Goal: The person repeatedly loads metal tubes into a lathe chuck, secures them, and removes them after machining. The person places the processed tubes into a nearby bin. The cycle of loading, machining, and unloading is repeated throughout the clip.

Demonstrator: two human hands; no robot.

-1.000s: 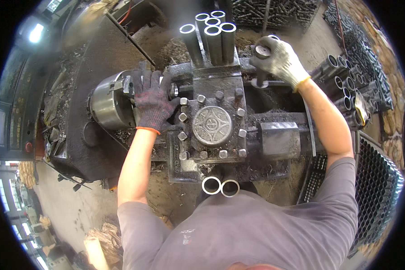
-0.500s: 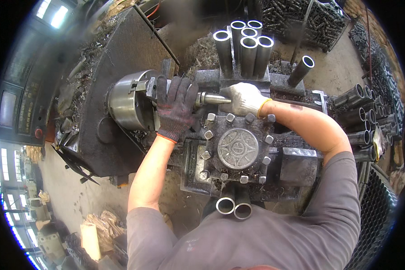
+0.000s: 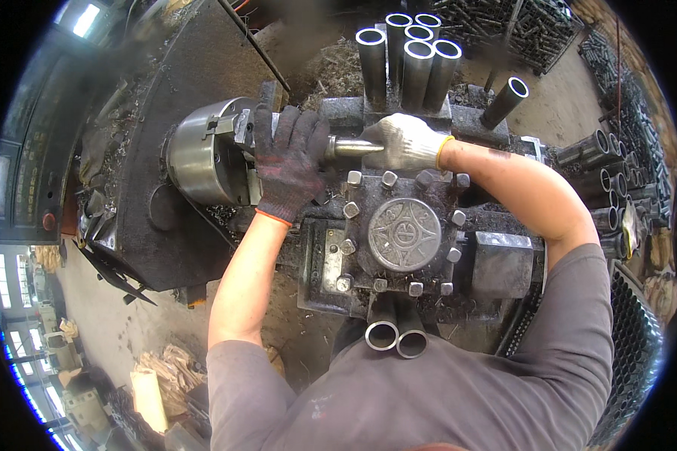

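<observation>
My left hand (image 3: pixel 287 154), in a dark knitted glove with an orange cuff, lies over the jaws of a shiny lathe chuck (image 3: pixel 209 152). Its fingers bend over the far side and hide what is under them. From beside that palm a stepped steel rod (image 3: pixel 346 147) sticks out to the right. Wrapped round the rod's right end is my right hand (image 3: pixel 408 143), in a white glove with a yellow cuff. Just nearer to me stands a square tool post (image 3: pixel 405 234) with bolt heads round its edge, apart from both hands.
Several steel tubes (image 3: pixel 417 75) stand upright behind the tool post, with a single leaning tube (image 3: pixel 505 102) to their right. More tubes (image 3: pixel 596 184) are stacked at the far right. Two tubes (image 3: pixel 397 331) lie close to my body. A control panel (image 3: pixel 30 173) stands at left.
My right hand has moved slightly left along the rod, and its tapered end is now covered. My left hand stays at the chuck. The whole view has shifted a little.
</observation>
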